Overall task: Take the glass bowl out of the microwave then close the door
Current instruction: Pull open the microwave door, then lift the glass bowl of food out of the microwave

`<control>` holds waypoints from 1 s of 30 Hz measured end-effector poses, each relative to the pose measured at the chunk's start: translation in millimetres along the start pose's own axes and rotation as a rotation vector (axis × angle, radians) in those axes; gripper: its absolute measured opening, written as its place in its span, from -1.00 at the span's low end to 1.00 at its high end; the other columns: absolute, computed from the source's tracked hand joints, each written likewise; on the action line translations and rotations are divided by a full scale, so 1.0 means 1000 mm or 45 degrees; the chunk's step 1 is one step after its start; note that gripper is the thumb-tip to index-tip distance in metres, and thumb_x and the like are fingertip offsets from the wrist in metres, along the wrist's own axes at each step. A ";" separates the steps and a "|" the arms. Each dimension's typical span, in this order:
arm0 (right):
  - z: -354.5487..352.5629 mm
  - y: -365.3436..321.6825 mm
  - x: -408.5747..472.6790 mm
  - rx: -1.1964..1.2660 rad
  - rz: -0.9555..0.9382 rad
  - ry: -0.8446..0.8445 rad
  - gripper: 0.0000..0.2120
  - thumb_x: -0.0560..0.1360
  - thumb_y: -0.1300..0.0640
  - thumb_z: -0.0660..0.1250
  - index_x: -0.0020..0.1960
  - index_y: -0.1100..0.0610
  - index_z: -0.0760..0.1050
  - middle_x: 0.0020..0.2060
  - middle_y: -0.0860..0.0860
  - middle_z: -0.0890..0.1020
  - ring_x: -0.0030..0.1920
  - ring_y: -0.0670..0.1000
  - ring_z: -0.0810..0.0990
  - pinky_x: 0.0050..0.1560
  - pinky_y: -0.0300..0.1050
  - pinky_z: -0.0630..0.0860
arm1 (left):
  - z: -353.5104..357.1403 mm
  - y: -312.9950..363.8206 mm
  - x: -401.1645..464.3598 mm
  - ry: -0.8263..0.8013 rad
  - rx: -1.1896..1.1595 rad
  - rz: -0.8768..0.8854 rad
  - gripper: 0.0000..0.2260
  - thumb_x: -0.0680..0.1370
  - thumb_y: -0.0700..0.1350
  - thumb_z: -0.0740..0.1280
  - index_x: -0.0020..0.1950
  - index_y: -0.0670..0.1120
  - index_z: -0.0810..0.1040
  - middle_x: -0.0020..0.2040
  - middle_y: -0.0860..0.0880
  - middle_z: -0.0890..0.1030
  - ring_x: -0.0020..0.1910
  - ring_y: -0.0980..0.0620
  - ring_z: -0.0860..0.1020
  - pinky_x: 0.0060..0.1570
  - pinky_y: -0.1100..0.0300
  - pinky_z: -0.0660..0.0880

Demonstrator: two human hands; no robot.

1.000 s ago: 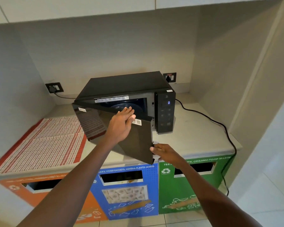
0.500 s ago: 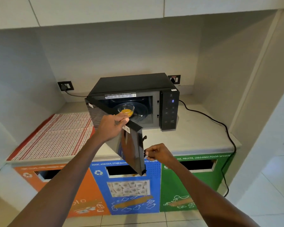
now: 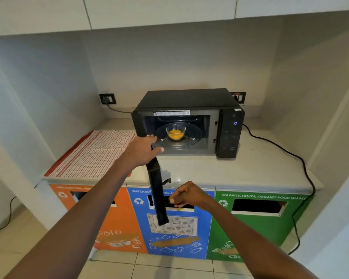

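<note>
A black microwave (image 3: pixel 189 99) stands on the counter with its door (image 3: pixel 157 196) swung wide open toward me, seen edge-on. Inside, a small glass bowl (image 3: pixel 175 132) with yellow food sits on the glass turntable (image 3: pixel 193 138). My left hand (image 3: pixel 142 150) rests on the top edge of the door near the hinge side, thumb curled over it. My right hand (image 3: pixel 186 195) is loosely closed just right of the door's lower edge; whether it touches the door is unclear.
A red-striped cloth (image 3: pixel 95 154) lies on the counter (image 3: pixel 240 174) left of the microwave. A black power cable (image 3: pixel 290 154) runs right and down the side. Orange (image 3: pixel 119 222), blue (image 3: pixel 201 234) and green (image 3: pixel 260 228) waste bins sit under the counter.
The door has swung from partly open to fully open, baring the bowl. My left hand followed the door's top edge; my right hand stayed by its lower corner.
</note>
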State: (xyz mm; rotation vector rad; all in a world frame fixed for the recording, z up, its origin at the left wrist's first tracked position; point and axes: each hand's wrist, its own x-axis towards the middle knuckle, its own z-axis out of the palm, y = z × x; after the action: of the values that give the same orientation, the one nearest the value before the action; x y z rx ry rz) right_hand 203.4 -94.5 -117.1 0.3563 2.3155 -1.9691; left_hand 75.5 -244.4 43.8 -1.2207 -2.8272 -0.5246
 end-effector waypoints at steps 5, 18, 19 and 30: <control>0.025 -0.003 0.002 -0.070 -0.015 -0.043 -0.79 0.42 0.23 0.48 0.02 0.29 0.66 -0.30 0.00 0.72 -0.29 -0.06 0.67 -0.20 -0.24 0.62 | -0.011 -0.015 -0.009 0.014 0.081 0.007 -0.55 0.56 -0.04 0.28 0.44 -0.10 0.41 0.41 -0.17 0.47 0.31 -0.20 0.49 0.23 -0.01 0.44; 0.059 -0.010 0.018 -0.182 -0.043 -0.205 -0.79 0.49 0.16 0.40 0.09 0.21 0.64 0.04 0.13 0.70 -0.18 0.00 0.69 -0.15 -0.20 0.62 | -0.011 -0.010 -0.007 0.079 0.007 -0.280 -0.76 0.52 0.04 0.29 -0.17 -0.12 0.45 0.02 -0.14 0.57 -0.04 -0.10 0.52 -0.21 0.14 0.37; 0.057 -0.010 0.019 -0.177 -0.031 -0.201 -0.79 0.50 0.13 0.40 0.07 0.22 0.64 0.03 0.08 0.71 -0.18 -0.01 0.69 -0.17 -0.21 0.61 | -0.008 -0.007 -0.006 0.034 0.009 -0.323 -0.73 0.52 0.07 0.29 -0.18 -0.13 0.46 0.20 -0.25 0.53 0.08 -0.17 0.51 -0.10 0.09 0.42; -0.018 0.007 0.063 -0.034 0.086 0.188 -0.88 0.49 0.29 0.36 -0.04 0.31 0.64 -0.07 0.22 0.72 -0.38 -0.02 0.65 -0.36 -0.23 0.58 | 0.043 0.017 0.031 -0.164 0.006 -0.312 -0.63 0.61 0.01 0.15 0.20 -0.25 0.49 0.36 -0.31 0.43 0.36 -0.26 0.38 0.24 -0.08 0.39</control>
State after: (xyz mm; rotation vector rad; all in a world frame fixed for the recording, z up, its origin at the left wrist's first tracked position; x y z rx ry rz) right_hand 145.7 -67.7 -134.3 0.5885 2.3791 -1.9404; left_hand 70.8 -198.4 13.0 -0.9443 -3.1064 -0.4609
